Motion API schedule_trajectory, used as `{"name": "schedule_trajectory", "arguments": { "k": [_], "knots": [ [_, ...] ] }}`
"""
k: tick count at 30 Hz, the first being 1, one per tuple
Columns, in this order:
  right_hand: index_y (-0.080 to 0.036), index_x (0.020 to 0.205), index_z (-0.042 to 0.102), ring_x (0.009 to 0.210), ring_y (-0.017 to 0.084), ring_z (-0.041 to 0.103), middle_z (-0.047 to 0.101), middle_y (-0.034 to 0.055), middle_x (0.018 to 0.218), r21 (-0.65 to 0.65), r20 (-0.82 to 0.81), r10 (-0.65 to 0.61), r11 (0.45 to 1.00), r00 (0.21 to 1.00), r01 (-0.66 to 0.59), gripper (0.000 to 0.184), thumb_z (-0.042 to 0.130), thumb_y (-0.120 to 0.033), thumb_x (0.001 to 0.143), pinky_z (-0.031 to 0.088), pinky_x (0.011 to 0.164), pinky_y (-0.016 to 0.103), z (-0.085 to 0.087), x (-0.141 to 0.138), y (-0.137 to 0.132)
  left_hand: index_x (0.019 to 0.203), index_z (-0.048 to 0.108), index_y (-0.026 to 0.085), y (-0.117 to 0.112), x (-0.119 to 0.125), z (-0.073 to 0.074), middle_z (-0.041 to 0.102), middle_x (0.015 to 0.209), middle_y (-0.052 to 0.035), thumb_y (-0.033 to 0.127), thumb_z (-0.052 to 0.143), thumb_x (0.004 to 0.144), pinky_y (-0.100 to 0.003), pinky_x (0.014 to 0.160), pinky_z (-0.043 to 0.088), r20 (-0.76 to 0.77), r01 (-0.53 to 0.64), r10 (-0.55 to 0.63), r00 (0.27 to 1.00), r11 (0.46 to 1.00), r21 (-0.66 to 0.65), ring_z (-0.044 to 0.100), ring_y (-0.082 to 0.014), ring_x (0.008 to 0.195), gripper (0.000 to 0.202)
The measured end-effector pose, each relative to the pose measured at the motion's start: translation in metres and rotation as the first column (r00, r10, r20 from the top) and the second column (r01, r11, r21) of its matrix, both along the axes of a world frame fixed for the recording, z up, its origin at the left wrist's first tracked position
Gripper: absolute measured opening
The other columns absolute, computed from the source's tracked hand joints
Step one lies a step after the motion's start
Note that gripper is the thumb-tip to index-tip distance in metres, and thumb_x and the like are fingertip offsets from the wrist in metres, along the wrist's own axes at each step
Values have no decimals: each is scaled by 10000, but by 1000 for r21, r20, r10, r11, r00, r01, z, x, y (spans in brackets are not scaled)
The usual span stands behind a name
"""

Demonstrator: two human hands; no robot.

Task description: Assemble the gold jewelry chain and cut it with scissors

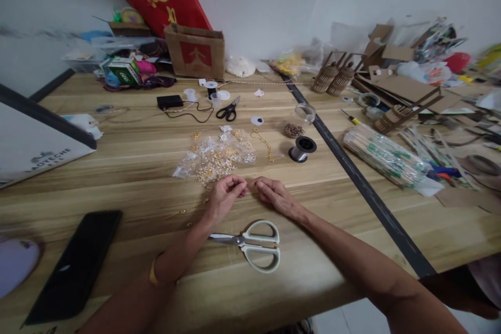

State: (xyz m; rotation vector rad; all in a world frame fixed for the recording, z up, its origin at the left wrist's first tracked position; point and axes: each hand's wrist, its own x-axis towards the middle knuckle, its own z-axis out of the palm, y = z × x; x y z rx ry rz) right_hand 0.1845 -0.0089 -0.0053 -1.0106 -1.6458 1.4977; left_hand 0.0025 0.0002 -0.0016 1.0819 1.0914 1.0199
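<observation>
My left hand [226, 194] and my right hand [274, 194] rest on the wooden table [136, 177], fingertips meeting in a pinch over something too small to make out. Just beyond them lie several small clear bags of gold and silver findings [213, 156] and a loose gold chain [264, 143]. White-handled scissors [252, 245] lie on the table between my forearms. A spool of thin wire [302, 148] and a tipped glass jar of beads [299, 121] sit past my right hand.
A black phone [76, 263] lies at the near left. Black scissors [229, 109], a black box with a cord [170, 102] and a brown paper bag [194, 52] sit farther back. A bag of wooden sticks [385, 156] and cardboard pieces [395, 88] crowd the right side.
</observation>
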Motion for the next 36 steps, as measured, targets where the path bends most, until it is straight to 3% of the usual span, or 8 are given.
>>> {"name": "schedule_trajectory", "arguments": {
  "k": [11, 16, 20, 27, 36],
  "knots": [
    [-156, 853, 535, 514, 90, 368, 416, -48, 583, 203, 154, 21, 978, 988, -52, 406, 307, -461, 994, 319, 521, 227, -3, 0, -6, 717, 639, 129, -5, 5, -2, 630, 617, 2, 346, 725, 666, -215, 592, 481, 23, 29, -29, 999, 1000, 5, 568, -99, 583, 239],
    [-177, 812, 498, 561, 101, 400, 441, -33, 626, 285, 244, 39, 952, 969, -110, 352, 296, -390, 1008, 356, 568, 228, 2, 1, -7, 724, 679, 133, -4, 4, -2, 668, 645, -15, 314, 714, 665, -235, 605, 507, -77, 62, -57, 995, 996, 61, 600, -124, 598, 193],
    [-179, 810, 501, 600, 109, 432, 480, -12, 681, 339, 289, 49, 929, 956, -150, 344, 291, -364, 1011, 383, 612, 235, 1, 2, -7, 766, 713, 141, -5, 1, -2, 709, 737, -53, 275, 671, 710, -254, 644, 515, -201, 116, -78, 976, 976, 186, 641, -157, 673, 152],
    [-195, 782, 481, 585, 118, 428, 473, -5, 678, 346, 333, 51, 922, 941, -173, 335, 291, -354, 1007, 365, 596, 242, 0, 3, -7, 754, 731, 182, -5, -1, 4, 700, 718, -53, 244, 643, 765, -258, 648, 478, -389, 206, -49, 920, 905, 373, 626, -163, 669, 108],
    [-206, 770, 455, 552, 123, 411, 456, -11, 646, 361, 371, 57, 911, 927, -200, 311, 291, -334, 1001, 338, 573, 242, 4, 2, -7, 748, 717, 182, -4, -2, 7, 706, 720, -59, 238, 622, 783, -268, 661, 469, -453, 262, -54, 890, 873, 411, 633, -171, 674, 117]
  ]
}}
